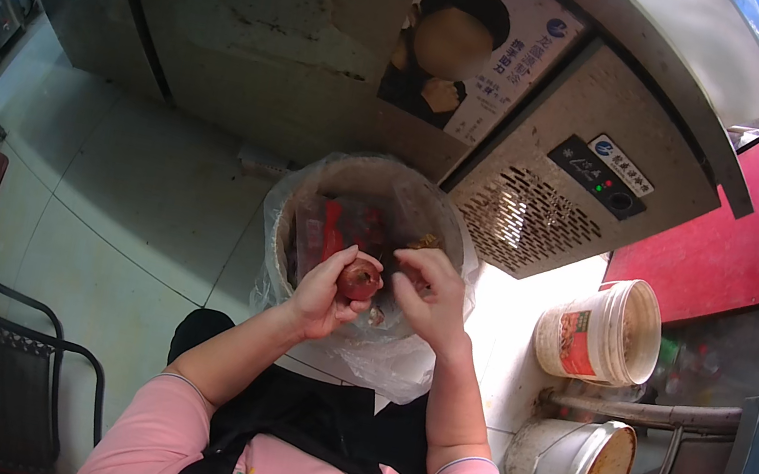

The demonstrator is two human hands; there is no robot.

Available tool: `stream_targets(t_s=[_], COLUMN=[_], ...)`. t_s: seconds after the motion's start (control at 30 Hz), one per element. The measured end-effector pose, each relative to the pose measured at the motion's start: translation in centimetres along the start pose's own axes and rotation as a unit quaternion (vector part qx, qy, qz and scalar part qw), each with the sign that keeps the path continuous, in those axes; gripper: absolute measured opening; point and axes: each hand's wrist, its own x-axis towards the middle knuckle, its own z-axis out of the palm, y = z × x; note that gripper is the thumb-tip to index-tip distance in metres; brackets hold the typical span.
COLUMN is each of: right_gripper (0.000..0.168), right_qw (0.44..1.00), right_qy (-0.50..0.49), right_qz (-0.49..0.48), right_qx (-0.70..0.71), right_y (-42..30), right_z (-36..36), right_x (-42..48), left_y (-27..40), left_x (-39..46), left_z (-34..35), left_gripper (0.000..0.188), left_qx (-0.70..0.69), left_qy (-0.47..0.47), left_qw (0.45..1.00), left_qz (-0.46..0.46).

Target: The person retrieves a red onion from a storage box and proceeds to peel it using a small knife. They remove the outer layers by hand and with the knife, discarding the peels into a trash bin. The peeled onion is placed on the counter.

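Note:
A red onion [359, 280] rests in my left hand [326, 294], its dark end facing up between thumb and fingers. My right hand [431, 296] hovers just to the right, apart from the onion. Its thumb and fingers are curled with a gap between them, and no held thing shows there. Both hands are over a round bin [285, 220] lined with a clear plastic bag [387, 364]. Inside the bin lie red and clear plastic packaging [331, 228] and brownish scraps [426, 242], partly hidden by my hands.
A steel refrigerated counter [274, 13] with a vented panel [535, 219] stands right behind the bin. To the right are two white plastic buckets [560, 337] and a red door panel [738, 232]. A black metal-framed chair [6, 369] is at the left, on the tiled floor [136, 194].

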Motion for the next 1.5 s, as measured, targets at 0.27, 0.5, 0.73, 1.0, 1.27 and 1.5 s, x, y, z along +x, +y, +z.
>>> stream_targets(t_s=[0.27, 0.5, 0.73, 1.0, 1.27, 1.5], right_gripper=[0.01, 0.004, 0.023, 0.023, 0.017, 0.015], right_qw=[0.998, 0.987, 0.983, 0.966, 0.952, 0.969], right_qy=[-0.009, 0.072, -0.034, -0.169, -0.201, -0.098], right_qz=[-0.065, 0.086, -0.171, -0.193, -0.227, -0.214], right_qx=[0.019, -0.113, -0.055, -0.036, -0.051, -0.069], right_y=[0.7, 2.9, 0.8, 0.6, 0.5, 0.8], right_z=[1.2, -1.2, -1.2, -0.3, -0.3, 0.3], right_x=[-0.7, 0.0, 0.4, -0.3, -0.6, -0.7], left_y=[-1.3, -0.1, -0.3, -1.1, -0.7, -0.3], left_x=[0.3, -0.3, 0.3, 1.4, 1.0, 0.3], left_z=[0.0, 0.6, 0.6, -1.5, -1.2, -0.4], left_gripper=[0.026, 0.034, 0.047, 0.054, 0.051, 0.045], left_qx=[0.153, 0.091, 0.154, 0.253, 0.369, 0.392], left_qy=[0.027, -0.043, 0.057, 0.03, -0.004, -0.019], left_qw=[0.982, 0.992, 0.985, 0.965, 0.927, 0.915], left_qz=[0.107, 0.074, 0.061, 0.059, 0.074, 0.096])
